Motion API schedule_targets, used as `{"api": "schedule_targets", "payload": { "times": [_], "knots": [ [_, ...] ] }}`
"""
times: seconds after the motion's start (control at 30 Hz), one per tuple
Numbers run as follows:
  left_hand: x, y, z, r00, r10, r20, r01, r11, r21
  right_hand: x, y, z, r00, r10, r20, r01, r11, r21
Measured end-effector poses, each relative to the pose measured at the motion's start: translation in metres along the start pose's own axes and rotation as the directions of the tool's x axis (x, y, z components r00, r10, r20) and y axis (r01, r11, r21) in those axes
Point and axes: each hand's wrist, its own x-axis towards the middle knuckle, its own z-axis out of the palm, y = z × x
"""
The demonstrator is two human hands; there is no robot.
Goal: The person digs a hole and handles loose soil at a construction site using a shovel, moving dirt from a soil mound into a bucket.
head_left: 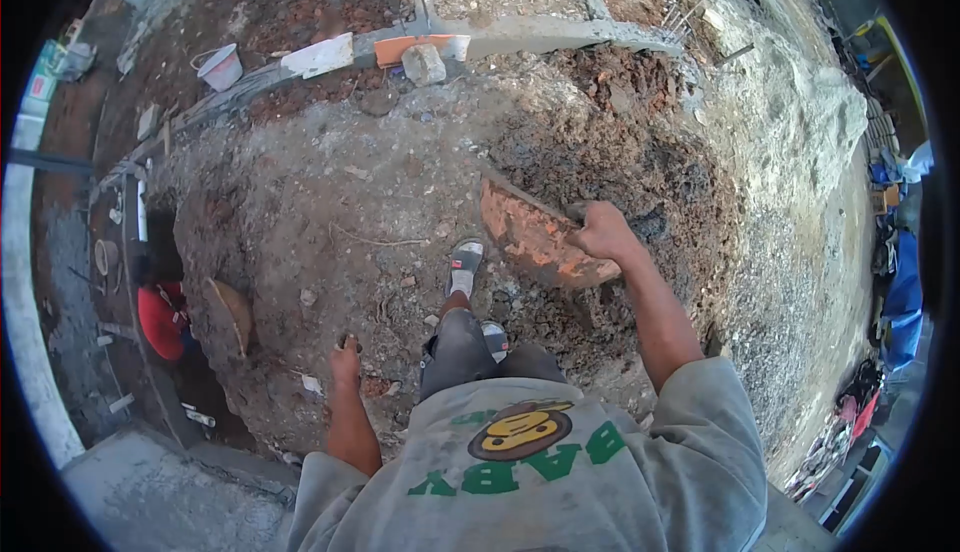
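My right hand (603, 231) grips the rim of a shallow round pan (540, 232), which hangs tilted on its side at my right. Reddish-orange soil is smeared over its surface. Beneath and behind it lies a mound of dark, wet soil (640, 152). At my left side, my left hand (345, 360) hangs low over the dirt, fingers loosely curled and apart from the thumb, with nothing seen in it. A second shallow pan (231, 314) stands tilted at the trench edge, farther left.
A person in a red shirt (162, 320) is down in the trench at left. Across the front runs a concrete beam (530, 39), with a white bucket (219, 67), a board (318, 56) and a stone block (423, 65) near it. Rebar (680, 18) sticks up beyond.
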Motion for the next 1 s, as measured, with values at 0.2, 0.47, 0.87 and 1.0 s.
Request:
{"api": "schedule_targets", "payload": {
  "times": [0.2,0.47,0.87,1.0],
  "knots": [
    [-0.102,-0.087,-0.071,0.942,-0.189,-0.279,0.111,0.956,-0.271,-0.087,-0.008,-0.046,0.993,0.007,0.116,-0.019,0.995,0.099],
    [-0.263,-0.294,-0.074,0.62,-0.59,-0.517,0.539,0.799,-0.265,-0.108,0.023,-0.01,0.951,-0.045,0.307,0.132,0.954,-0.268],
    [-0.288,-0.399,-0.065,0.55,-0.774,-0.314,0.453,0.592,-0.666,-0.088,-0.045,0.083,0.905,-0.189,0.382,0.365,0.806,-0.466],
    [-0.225,-0.409,-0.132,0.604,-0.729,-0.323,0.382,0.62,-0.685,-0.059,-0.078,0.11,0.905,-0.175,0.389,0.354,0.815,-0.458]
  ]
}}
